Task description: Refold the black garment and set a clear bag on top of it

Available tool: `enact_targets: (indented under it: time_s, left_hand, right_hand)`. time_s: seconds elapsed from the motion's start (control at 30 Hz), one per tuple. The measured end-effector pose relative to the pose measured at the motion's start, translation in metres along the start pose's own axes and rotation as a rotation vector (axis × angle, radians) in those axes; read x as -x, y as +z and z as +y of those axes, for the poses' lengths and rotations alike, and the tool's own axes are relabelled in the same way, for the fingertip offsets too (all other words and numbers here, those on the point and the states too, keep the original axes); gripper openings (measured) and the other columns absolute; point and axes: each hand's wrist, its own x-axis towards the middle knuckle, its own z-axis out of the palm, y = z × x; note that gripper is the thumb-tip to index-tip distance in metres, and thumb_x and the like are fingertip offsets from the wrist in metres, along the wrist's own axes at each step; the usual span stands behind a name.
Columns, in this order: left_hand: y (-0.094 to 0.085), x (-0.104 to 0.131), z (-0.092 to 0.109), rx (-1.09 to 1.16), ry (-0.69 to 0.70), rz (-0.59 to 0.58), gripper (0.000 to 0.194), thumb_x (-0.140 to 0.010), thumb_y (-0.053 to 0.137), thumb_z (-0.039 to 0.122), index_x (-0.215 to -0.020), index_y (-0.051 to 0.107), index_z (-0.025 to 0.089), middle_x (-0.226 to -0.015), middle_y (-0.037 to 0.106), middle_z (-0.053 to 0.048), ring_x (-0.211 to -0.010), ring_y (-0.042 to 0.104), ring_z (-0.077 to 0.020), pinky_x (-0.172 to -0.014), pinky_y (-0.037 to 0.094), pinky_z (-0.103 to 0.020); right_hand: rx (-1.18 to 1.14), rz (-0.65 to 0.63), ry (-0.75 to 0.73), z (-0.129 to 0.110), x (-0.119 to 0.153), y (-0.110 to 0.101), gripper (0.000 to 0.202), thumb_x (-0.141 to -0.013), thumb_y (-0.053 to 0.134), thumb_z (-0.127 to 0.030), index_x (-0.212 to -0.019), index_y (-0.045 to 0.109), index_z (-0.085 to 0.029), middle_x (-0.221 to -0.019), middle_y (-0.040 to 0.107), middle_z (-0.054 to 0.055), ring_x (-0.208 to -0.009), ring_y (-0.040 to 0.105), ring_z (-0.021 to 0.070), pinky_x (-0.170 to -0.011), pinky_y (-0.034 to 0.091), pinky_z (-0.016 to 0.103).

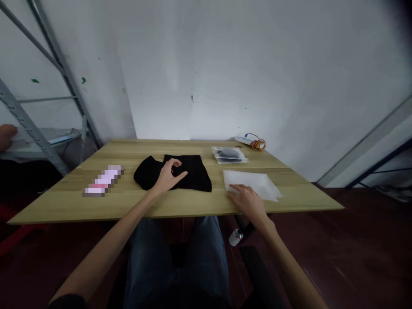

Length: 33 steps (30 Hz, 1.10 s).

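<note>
Black folded fabric (195,174) lies on the wooden table (180,206), with a rounded part at its left side. Over its middle is my left hand (168,175), thumb and fingers apart, nothing held between them. To the right, my right hand (247,199) rests at the left front part of a flat, whitish translucent bag (257,182). Its fingers are spread and grip nothing. Behind that bag lies a small stack of clear packages (229,154) with something dark inside.
A blurred pink and white object (104,180) lies on the table's left. A power strip (244,140) with coiled orange cable (258,144) sits at the back right. Metal shelving (48,56) and another person's hand (7,135) are at left. A white bottle (236,237) is below.
</note>
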Motion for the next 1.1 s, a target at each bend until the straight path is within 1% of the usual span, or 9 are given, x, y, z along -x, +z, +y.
enact_targets:
  time_s: [0.17, 0.3, 0.43, 0.5, 0.63, 0.73, 0.83, 0.93, 1.1]
  left_hand:
    - [-0.026, 0.02, -0.018, -0.287, 0.086, -0.141, 0.044, -0.085, 0.081, 0.047, -0.122, 0.065, 0.029, -0.126, 0.068, -0.005, -0.128, 0.061, -0.028, -0.11, 0.05, -0.041]
    - [-0.023, 0.025, -0.024, -0.266, 0.059, -0.133, 0.029, -0.091, 0.074, 0.041, -0.116, 0.069, 0.028, -0.118, 0.07, -0.004, -0.114, 0.068, -0.0237, -0.102, 0.053, -0.036]
    - [-0.019, 0.023, -0.018, -0.246, 0.069, -0.126, 0.021, -0.092, 0.072, 0.038, -0.111, 0.071, 0.028, -0.118, 0.071, -0.004, -0.11, 0.07, -0.0232, -0.1, 0.054, -0.035]
    - [-0.019, 0.024, -0.014, -0.235, 0.076, -0.106, 0.024, -0.093, 0.071, 0.039, -0.116, 0.07, 0.028, -0.121, 0.071, -0.004, -0.112, 0.069, -0.0233, -0.102, 0.054, -0.035]
    - [-0.024, 0.029, -0.013, -0.196, 0.096, 0.027, 0.061, -0.09, 0.075, 0.037, -0.147, 0.054, 0.03, -0.139, 0.064, -0.007, -0.121, 0.066, -0.0233, -0.107, 0.053, -0.035]
    - [-0.034, 0.033, -0.023, -0.227, 0.112, 0.085, 0.04, -0.098, 0.064, 0.032, -0.137, 0.063, 0.028, -0.141, 0.062, -0.008, -0.121, 0.066, -0.0224, -0.103, 0.055, -0.033]
    - [-0.048, 0.034, -0.038, -0.243, 0.106, 0.109, 0.025, -0.104, 0.055, 0.036, -0.117, 0.074, 0.025, -0.124, 0.069, -0.008, -0.106, 0.071, -0.0213, -0.091, 0.058, -0.032]
    - [-0.06, 0.037, -0.052, -0.237, 0.109, 0.101, 0.031, -0.106, 0.054, 0.044, -0.113, 0.077, 0.025, -0.117, 0.073, -0.006, -0.096, 0.072, -0.0203, -0.087, 0.06, -0.033]
    - [-0.062, 0.045, -0.056, -0.357, 0.119, 0.167, 0.034, -0.108, 0.05, 0.039, -0.123, 0.077, 0.024, -0.135, 0.069, -0.01, -0.124, 0.067, -0.0269, -0.109, 0.055, -0.045]
  right_hand:
    - [-0.028, 0.138, 0.034, -0.009, -0.002, -0.002, 0.038, -0.106, 0.045, -0.035, -0.109, 0.082, -0.026, -0.114, 0.08, 0.009, -0.104, 0.073, 0.029, -0.086, 0.055, 0.038]
    - [-0.131, 0.344, 0.014, -0.026, -0.012, -0.014, 0.048, -0.111, 0.038, -0.041, -0.118, 0.081, -0.023, -0.118, 0.078, 0.012, -0.108, 0.07, 0.0301, -0.093, 0.054, 0.041]
    - [-0.219, 0.472, -0.088, -0.071, -0.033, -0.027, 0.047, -0.113, 0.036, -0.041, -0.129, 0.079, -0.026, -0.119, 0.074, 0.013, -0.107, 0.066, 0.0278, -0.097, 0.052, 0.042]
    - [-0.227, 0.471, -0.21, -0.104, -0.046, -0.027, 0.044, -0.113, 0.038, -0.034, -0.133, 0.076, -0.029, -0.118, 0.072, 0.012, -0.107, 0.065, 0.0262, -0.095, 0.052, 0.04]
    - [-0.176, 0.324, -0.53, -0.173, -0.067, -0.009, 0.042, -0.111, 0.043, -0.021, -0.143, 0.069, -0.03, -0.117, 0.071, 0.011, -0.111, 0.061, 0.0254, -0.095, 0.051, 0.038]
    - [-0.156, 0.199, -0.668, -0.205, -0.074, 0.008, 0.04, -0.112, 0.046, -0.024, -0.147, 0.065, -0.029, -0.122, 0.071, 0.01, -0.117, 0.059, 0.0265, -0.101, 0.05, 0.041]
    - [-0.175, 0.203, -0.68, -0.201, -0.072, 0.018, 0.044, -0.109, 0.055, -0.029, -0.153, 0.057, -0.027, -0.131, 0.069, 0.012, -0.123, 0.059, 0.0285, -0.103, 0.048, 0.044]
    - [-0.183, 0.302, -0.604, -0.167, -0.065, 0.019, 0.046, -0.105, 0.062, -0.022, -0.151, 0.058, -0.025, -0.137, 0.067, 0.013, -0.127, 0.058, 0.0306, -0.105, 0.047, 0.046]
    - [-0.223, 0.342, -0.374, -0.108, -0.059, 0.022, 0.024, -0.108, 0.054, -0.024, -0.12, 0.075, -0.024, -0.118, 0.071, 0.01, -0.108, 0.067, 0.0268, -0.092, 0.053, 0.039]
